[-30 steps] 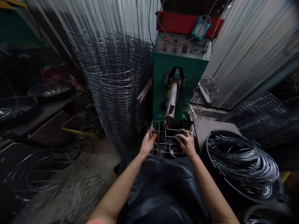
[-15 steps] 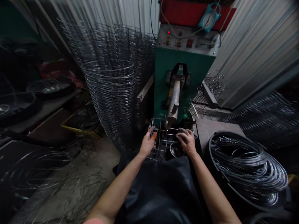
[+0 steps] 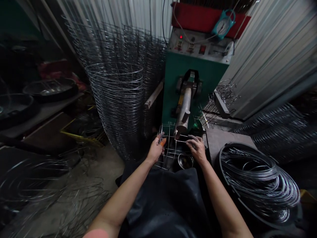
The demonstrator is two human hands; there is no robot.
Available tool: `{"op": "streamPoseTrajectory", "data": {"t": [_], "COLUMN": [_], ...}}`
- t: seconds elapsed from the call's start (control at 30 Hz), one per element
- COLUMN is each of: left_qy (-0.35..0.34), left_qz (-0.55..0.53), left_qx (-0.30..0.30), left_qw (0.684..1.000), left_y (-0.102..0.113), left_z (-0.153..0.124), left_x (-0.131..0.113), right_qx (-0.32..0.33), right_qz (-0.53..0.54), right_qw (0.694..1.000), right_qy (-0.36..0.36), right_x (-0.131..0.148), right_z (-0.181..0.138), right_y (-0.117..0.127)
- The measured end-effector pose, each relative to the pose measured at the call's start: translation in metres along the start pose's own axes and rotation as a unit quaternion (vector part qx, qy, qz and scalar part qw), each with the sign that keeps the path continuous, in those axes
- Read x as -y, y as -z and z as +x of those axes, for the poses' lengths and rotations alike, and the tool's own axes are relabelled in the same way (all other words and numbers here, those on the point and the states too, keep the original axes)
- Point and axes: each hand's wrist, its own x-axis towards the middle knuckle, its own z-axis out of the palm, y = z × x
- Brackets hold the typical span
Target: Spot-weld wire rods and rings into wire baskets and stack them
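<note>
left hand [image 3: 156, 148]: clamped on frame [image 3: 169, 145], left side | right hand [image 3: 196, 147]: fingertips pinching wire [image 3: 182, 141] | frame: between hands, at machine tip [image 3: 177, 133], contact unclear | bowl [image 3: 185, 161]: below wire, near dark cloth [image 3: 168, 198]

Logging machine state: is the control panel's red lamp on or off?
On: the red lamp glows on the green machine's control panel.

A dark, faintly glossy garment [image 3: 168, 198], softly creased, spreads across the bottom centre of the frame; a pink sleeve [image 3: 97, 233] shows its curved edge at the lower left; the forearms [image 3: 128, 185] are bare; an orange cover [image 3: 162, 142] wraps the thumb of the left hand [image 3: 155, 150] near the centre.
</note>
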Motion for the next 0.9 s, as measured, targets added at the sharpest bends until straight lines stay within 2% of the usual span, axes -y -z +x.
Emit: {"op": "streamPoseTrajectory", "data": {"t": [0.23, 0.43, 0.53, 0.73, 0.9], "left_qy": [0.018, -0.01, -0.015, -0.059, -0.009], "left_qz": [-0.007, 0.043, 0.061, 0.058, 0.047], "left_qx": [0.003, 0.018, 0.028, 0.039, 0.02], "left_qw": [1.0, 0.999, 0.998, 0.996, 0.999], "left_y": [0.0, 0.003, 0.015, 0.048, 0.045], "left_z": [0.011, 0.015, 0.003, -0.046, -0.064], "left_x": [-0.001, 0.0, 0.003, 0.014, 0.013], "right_qx": [0.019, 0.024, 0.024, 0.046, 0.036], "right_qz": [0.012, 0.016, 0.013, 0.009, 0.015], "right_qw": [1.0, 0.999, 0.999, 0.999, 0.999], "right_qy": [-0.006, -0.03, -0.019, 0.026, 0.021], "right_x": [-0.005, -0.001, 0.015, 0.064, 0.064], "right_z": [0.007, 0.007, -0.002, -0.036, -0.043], "right_y": [-0.002, 0.0, 0.005, 0.019, 0.018]}}
